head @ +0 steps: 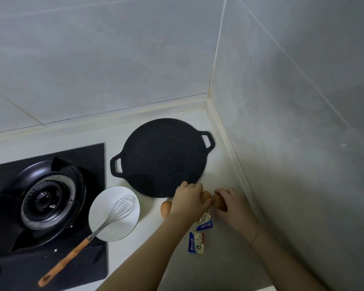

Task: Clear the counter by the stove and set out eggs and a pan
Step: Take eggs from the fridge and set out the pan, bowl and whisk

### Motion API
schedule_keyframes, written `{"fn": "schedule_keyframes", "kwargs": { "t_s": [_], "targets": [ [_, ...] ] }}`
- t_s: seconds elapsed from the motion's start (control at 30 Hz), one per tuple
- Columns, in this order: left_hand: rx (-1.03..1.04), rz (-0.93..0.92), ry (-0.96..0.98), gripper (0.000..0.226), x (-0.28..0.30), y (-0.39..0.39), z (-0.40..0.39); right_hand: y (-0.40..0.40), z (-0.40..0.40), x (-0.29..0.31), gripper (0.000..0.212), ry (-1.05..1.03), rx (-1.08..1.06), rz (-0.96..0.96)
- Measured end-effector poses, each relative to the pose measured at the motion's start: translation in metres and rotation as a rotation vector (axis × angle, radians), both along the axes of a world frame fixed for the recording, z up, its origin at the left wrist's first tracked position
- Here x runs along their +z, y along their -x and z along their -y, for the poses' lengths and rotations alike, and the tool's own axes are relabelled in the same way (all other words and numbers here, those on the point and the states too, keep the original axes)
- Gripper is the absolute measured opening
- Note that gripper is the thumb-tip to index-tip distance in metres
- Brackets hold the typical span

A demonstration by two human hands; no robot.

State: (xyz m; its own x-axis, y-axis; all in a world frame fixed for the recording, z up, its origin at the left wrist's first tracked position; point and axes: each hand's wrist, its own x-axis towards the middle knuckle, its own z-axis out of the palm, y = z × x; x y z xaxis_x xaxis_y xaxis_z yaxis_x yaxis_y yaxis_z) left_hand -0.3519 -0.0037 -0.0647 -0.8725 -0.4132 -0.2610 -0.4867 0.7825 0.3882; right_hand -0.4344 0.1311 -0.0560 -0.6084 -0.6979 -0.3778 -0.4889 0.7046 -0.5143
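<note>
Black two-handled pan (163, 157) flat on white counter (153, 240), right of stove (44, 198). Left hand (188, 199) curled round egg (205, 195); right hand (229, 203) curled round second egg (218, 201), just below pan. Third egg (166, 208) loose beside left hand; whisk (105, 224) across white plate (114, 213).

Three brown eggs and a flat black pan on the white worktop in the corner by the stove.

The pan (162, 157) is round, dark and finely speckled, lying flat with a loop handle at each side, close to the wall corner. One egg (166, 208) lies loose just in front of the pan's near edge. A second egg (205, 194) and a third egg (218, 201) sit side by side to its right, each partly covered by a hand.
</note>
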Motion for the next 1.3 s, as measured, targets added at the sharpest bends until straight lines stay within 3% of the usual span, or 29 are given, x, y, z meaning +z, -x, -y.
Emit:
{"fn": "schedule_keyframes", "kwargs": {
  "t_s": [0.33,0.7,0.97,1.3],
  "targets": [
    [-0.138,0.009,0.083,0.041,0.019,-0.022,0.016,0.002,0.011,-0.002,0.047,0.053,-0.054,0.063],
    [-0.046,0.036,0.011,0.061,0.002,-0.045,0.019,0.001,0.023,-0.005,0.046,0.079,-0.028,0.092],
    [0.036,-0.101,-0.109,0.041,-0.007,-0.049,0.022,-0.004,0.03,-0.005,0.048,0.085,-0.023,0.091],
    [-0.016,-0.093,-0.053,0.05,-0.013,-0.048,0.028,-0.006,0.031,-0.005,0.051,0.087,-0.025,0.101]
  ]
}}
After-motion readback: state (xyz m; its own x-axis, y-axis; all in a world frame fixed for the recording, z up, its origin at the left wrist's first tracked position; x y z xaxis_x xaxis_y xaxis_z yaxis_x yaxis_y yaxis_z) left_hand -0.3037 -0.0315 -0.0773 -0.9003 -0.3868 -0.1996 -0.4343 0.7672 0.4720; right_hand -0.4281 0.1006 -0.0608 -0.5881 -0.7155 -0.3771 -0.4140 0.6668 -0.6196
